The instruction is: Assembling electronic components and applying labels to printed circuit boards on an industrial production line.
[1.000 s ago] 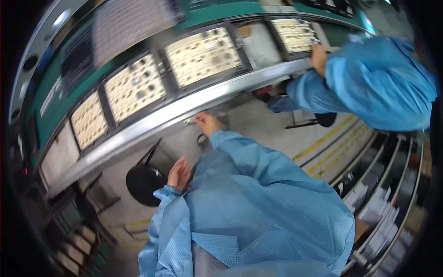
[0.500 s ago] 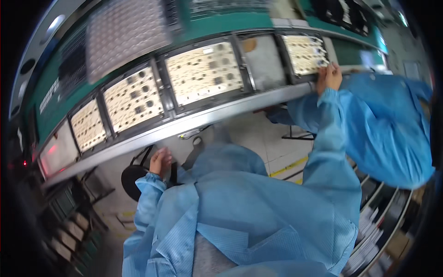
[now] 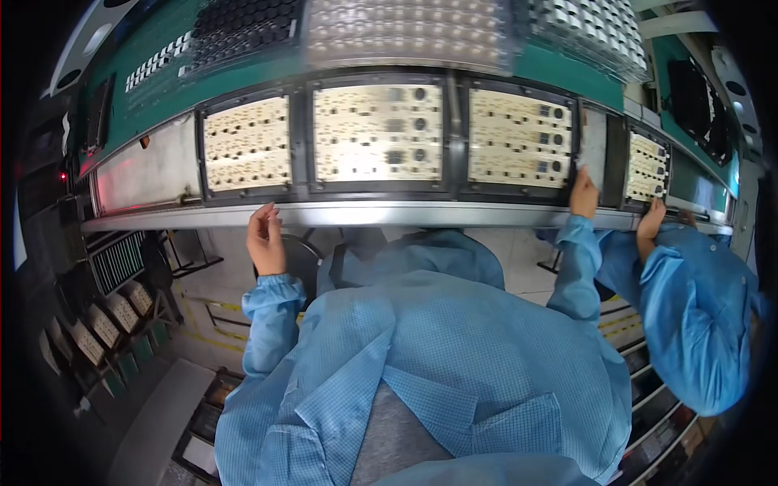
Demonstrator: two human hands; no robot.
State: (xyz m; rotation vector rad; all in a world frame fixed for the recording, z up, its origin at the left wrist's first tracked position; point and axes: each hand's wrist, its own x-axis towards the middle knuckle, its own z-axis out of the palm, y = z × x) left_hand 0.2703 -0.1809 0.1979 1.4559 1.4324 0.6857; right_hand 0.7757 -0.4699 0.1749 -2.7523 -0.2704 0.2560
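Observation:
My left hand [image 3: 265, 240] is held at the near rail of the line, empty, with its fingers loosely raised and apart. My right hand [image 3: 583, 193] reaches over the rail, its fingers stretched along the right edge of a dark-framed circuit board panel [image 3: 519, 117]. Whether they press on the frame is hard to tell. This cream panel carries dark square and round parts along its right side. A similar panel [image 3: 348, 134] lies directly in front of me, and a third panel [image 3: 247, 150] sits to its left with smaller dark parts only.
A metal rail [image 3: 365, 214] borders the line. Beyond it stand a clear tray [image 3: 405, 36], a tray of black parts [image 3: 247, 32] and a tray of whitish parts [image 3: 587, 32]. At right, a co-worker's hand [image 3: 651, 220] is by another panel [image 3: 648, 162]. Racked boards [image 3: 105, 324] stand lower left.
The view has swung level with the line. My left hand has risen to the rail. My right hand has gone from the far-right panel to the right edge of the panel left of it.

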